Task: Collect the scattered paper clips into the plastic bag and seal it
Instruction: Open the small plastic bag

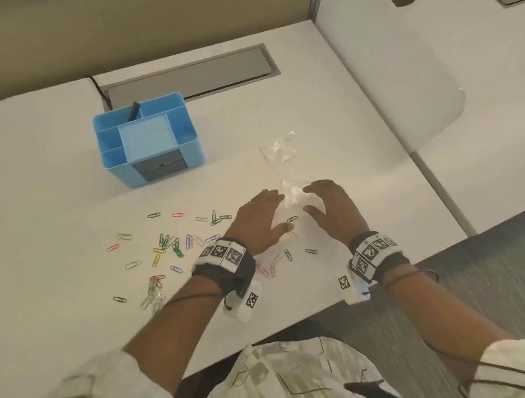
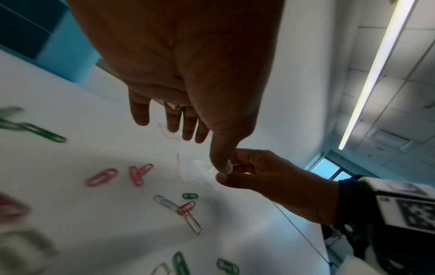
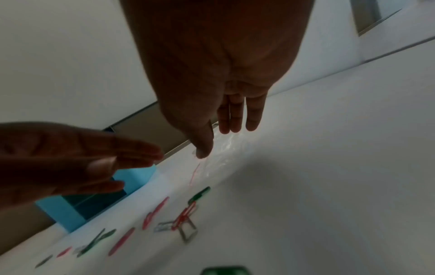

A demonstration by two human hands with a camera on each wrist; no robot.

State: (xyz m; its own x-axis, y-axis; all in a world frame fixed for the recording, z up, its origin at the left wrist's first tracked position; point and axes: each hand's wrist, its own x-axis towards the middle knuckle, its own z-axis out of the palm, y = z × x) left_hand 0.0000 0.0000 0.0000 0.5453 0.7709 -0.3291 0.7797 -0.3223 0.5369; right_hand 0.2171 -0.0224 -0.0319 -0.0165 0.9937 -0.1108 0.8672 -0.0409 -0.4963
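Here both hands hover over a white desk (image 1: 326, 104), palms down, on either side of a crumpled clear plastic bag (image 1: 296, 196) with a red zip line. The left hand (image 1: 258, 221) has its fingers straight and spread, and holds nothing; its fingertips reach the bag's left edge. The right hand (image 1: 331, 207) is likewise relaxed and extended, with the thumb set apart from the fingers; the left-wrist view shows its thumb and a finger close together near the bag, but whether they pinch the film cannot be told. A second clear plastic bag (image 1: 279, 148), also with a red line, lies farther back on the desk, apart from the hands. Coloured paper clips (image 1: 170, 245) lie scattered to the left of the left wrist, green, red, yellow, blue and silver, with a few more between the two wrists. One green paper clip (image 1: 292, 219) lies between the two thumbs. A blue desk organiser (image 1: 148, 142) stands at the rear left.
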